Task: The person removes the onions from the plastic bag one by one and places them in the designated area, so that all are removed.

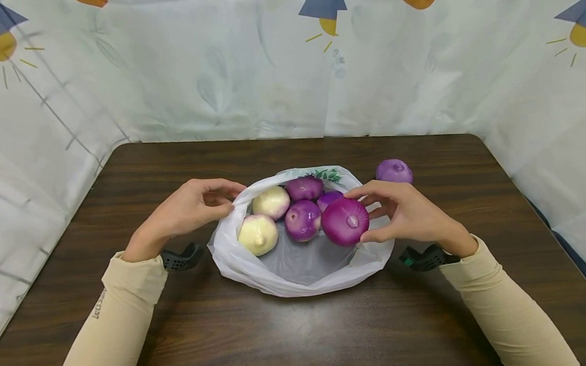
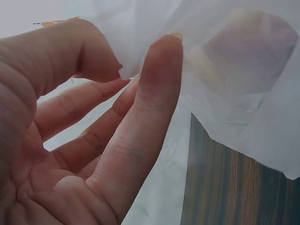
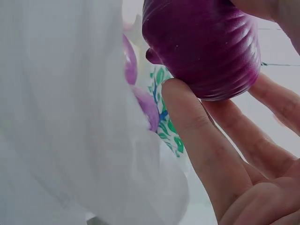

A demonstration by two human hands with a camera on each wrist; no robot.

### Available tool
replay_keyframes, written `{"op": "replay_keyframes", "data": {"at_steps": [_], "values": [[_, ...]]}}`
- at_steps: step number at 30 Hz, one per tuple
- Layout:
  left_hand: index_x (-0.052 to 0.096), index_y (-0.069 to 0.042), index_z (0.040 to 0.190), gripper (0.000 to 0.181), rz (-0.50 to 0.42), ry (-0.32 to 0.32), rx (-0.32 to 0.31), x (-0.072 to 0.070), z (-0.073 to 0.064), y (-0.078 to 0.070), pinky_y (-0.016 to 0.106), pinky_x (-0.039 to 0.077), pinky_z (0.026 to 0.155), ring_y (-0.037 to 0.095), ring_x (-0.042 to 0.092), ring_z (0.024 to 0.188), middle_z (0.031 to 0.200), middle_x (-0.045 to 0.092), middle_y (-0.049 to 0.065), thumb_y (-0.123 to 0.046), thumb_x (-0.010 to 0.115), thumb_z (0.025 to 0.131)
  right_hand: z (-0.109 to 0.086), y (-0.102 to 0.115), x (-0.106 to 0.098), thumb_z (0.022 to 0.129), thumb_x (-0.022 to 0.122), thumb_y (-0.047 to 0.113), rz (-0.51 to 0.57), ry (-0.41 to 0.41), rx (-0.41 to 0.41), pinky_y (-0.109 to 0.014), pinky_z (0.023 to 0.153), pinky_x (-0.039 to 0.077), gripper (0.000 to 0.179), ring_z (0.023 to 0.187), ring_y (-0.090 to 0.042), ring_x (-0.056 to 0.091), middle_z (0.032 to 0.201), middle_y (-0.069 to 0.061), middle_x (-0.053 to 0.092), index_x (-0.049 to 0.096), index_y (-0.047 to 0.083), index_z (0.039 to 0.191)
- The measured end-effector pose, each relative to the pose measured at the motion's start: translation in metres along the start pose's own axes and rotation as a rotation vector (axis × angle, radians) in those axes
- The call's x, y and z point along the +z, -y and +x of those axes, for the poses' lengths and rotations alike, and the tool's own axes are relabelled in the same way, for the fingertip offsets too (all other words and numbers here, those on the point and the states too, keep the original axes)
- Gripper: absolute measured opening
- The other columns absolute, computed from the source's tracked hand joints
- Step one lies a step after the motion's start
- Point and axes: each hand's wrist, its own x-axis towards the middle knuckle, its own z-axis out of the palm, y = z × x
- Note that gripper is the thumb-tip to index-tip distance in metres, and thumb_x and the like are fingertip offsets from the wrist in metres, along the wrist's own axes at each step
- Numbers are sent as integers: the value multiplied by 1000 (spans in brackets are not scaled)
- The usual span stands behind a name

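A white plastic bag (image 1: pixel 298 285) lies on the table with its mouth spread wide. Its left rim is pinched between the thumb and fingers of my left hand (image 1: pixel 192 207), and the left wrist view shows the thin plastic at the fingertips. My right hand (image 1: pixel 399 208) grips a glossy red onion (image 1: pixel 345 221) over the bag's right side; in the right wrist view, fingers sit round the ridged onion (image 3: pixel 201 47). Inside the bag are two pale onions, one in front (image 1: pixel 258 234) and one behind (image 1: pixel 271 203), and several purple onions (image 1: pixel 302 220).
Another purple onion (image 1: pixel 394 171) lies on the dark wooden table (image 1: pixel 291 338), behind my right hand. A white patterned curtain (image 1: pixel 267 68) hangs behind the table and along both sides. Green leaf print (image 1: pixel 326 175) marks the bag's back rim.
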Motion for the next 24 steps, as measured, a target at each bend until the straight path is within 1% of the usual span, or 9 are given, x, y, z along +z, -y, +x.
{"op": "replay_keyframes", "data": {"at_steps": [7,10,14,20,24], "values": [[69,-17,133,37,3,2,-7,0,0,0,20,54,82,7,71,100,125,73,7,-14,67,96,-3,-1,-7,72,91,-1,5,-50,26,-32,88,63,74,111,-11,71,128,1,60,62,10,139],[69,-17,133,37,-9,2,-8,0,0,1,20,55,81,6,71,99,125,73,7,-13,66,96,-5,-2,-10,73,91,-1,-19,-84,39,-30,88,62,73,110,-11,70,128,1,60,62,12,139],[69,-17,132,37,-7,-1,-6,0,0,0,20,55,82,5,71,99,125,73,6,-13,66,96,-7,-3,-15,73,90,-1,-66,-126,32,-27,86,62,73,107,-10,70,127,1,60,63,13,139],[69,-17,133,37,-1,1,0,0,0,1,19,54,82,5,70,100,127,73,7,-14,67,96,-8,-4,-21,72,91,-3,-82,-180,14,-26,85,62,73,106,-9,70,127,2,61,64,11,138],[69,-17,133,37,5,0,-1,0,0,1,19,54,82,6,70,99,127,72,6,-14,67,96,-9,-3,-26,72,90,-3,-97,-213,35,-22,86,61,72,108,-7,71,128,7,65,64,11,138]]}}
